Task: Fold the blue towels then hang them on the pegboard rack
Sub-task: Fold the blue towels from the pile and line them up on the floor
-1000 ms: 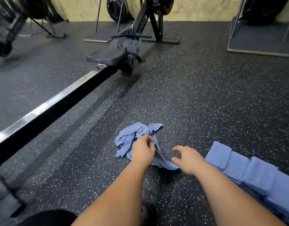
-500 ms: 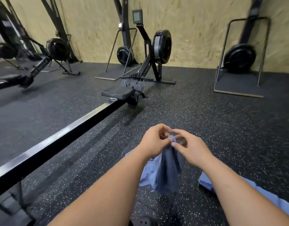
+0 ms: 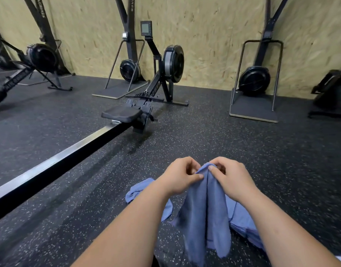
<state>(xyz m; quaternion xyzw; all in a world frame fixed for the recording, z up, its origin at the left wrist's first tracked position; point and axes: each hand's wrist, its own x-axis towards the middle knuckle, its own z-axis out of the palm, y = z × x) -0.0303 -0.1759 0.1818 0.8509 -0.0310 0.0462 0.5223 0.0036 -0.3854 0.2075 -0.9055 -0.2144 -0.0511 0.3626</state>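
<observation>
Your left grip (image 3: 180, 177) and right grip (image 3: 232, 180) both pinch the top edge of one blue towel (image 3: 204, 218), hanging limp. A crumpled towel (image 3: 136, 190) lies on the floor (image 3: 185, 143) below.

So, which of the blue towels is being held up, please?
The hanging towel pinched at its top by the left hand and right hand; the crumpled towel and the towel stack lie on the floor.

1. A wall (image 3: 204, 35) of pale chipboard fills the top of the frame.
2. The floor (image 3: 242, 151) is black rubber flecked with white.
3. A rowing machine (image 3: 172, 63) stands at centre; its rail (image 3: 60, 162) runs toward the lower left, and its seat (image 3: 121, 113) sits near the flywheel end.
4. The left upright machine (image 3: 130, 70) and the right upright machine (image 3: 255, 79) stand against the wall.
</observation>
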